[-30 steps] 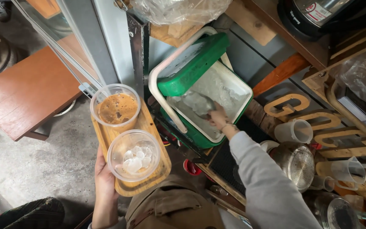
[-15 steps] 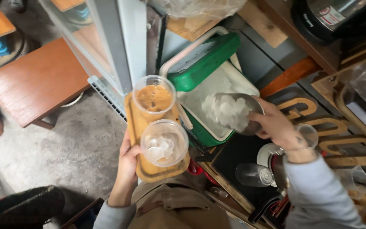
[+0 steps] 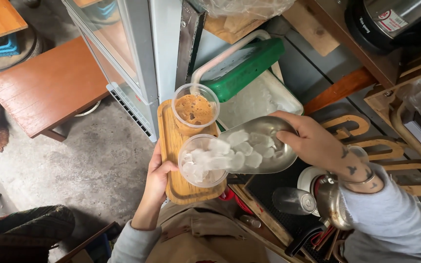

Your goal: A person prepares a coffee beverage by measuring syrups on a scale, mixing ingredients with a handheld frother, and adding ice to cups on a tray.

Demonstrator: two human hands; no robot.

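The left hand (image 3: 158, 176) has its grip closed on a wooden tray (image 3: 171, 146) carrying two plastic cups; the right hand (image 3: 313, 141) grips a metal scoop (image 3: 264, 148), tipping ice cubes (image 3: 230, 153) into the nearer cup (image 3: 201, 160).

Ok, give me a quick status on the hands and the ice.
Left hand holding wooden tray. Right hand tipping metal scoop, ice sliding into near cup. Far cup holds brown drink. Nothing blocking.

On the oblong wooden tray (image 3: 174, 187) we see two clear plastic cups, the foamy brown drink cup (image 3: 194, 110) behind the ice-filled cup (image 3: 199, 164). The metal ice scoop (image 3: 261, 146) lies right of the ice-filled cup, its mouth over the rim. The open green-lidded cooler box (image 3: 257, 90) sits behind the scoop.
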